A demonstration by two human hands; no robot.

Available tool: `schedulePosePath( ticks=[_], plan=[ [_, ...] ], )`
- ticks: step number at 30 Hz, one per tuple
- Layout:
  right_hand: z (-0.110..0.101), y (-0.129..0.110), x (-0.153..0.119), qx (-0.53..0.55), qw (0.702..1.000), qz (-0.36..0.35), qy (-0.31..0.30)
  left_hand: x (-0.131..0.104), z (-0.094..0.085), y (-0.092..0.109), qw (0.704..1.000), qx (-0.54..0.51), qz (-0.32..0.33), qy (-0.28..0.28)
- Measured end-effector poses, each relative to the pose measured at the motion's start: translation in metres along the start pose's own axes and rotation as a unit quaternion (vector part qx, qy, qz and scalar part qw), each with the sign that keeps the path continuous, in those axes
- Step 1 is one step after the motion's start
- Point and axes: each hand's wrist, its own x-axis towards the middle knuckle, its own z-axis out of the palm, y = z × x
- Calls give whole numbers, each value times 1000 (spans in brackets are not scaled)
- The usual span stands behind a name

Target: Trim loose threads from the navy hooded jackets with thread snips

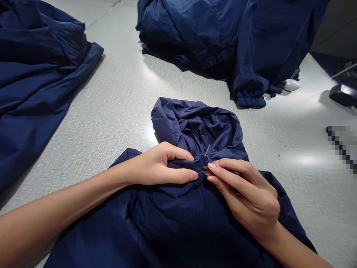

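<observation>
A navy hooded jacket lies front up before me, its hood spread toward the far side. My left hand is closed on the fabric just left of the zipper, with thumb and forefinger pinching the neck edge. My right hand grips small thread snips, most of them hidden in the fingers. Their pointed metal blades show slightly apart at the top of the front seam. Just above the tips sits the zipper pull, at the base of the hood.
Another pile of navy garments lies at the back of the grey table, with a white rounded object by its cuff. More navy fabric covers the left side. A dark object and a blurred-out item are at right.
</observation>
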Motion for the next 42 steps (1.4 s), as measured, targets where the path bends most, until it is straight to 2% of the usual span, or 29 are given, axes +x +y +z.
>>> schedulePosePath(
  ticks=[17, 42],
  plan=[
    [-2, -2, 1, 8, 1000, 3, -10, -1, -1, -1, 999, 22, 34, -4],
    [-3, -5, 3, 12, 1000, -9, -19, -1, -1, 0, 999, 32, 31, -16]
  ],
)
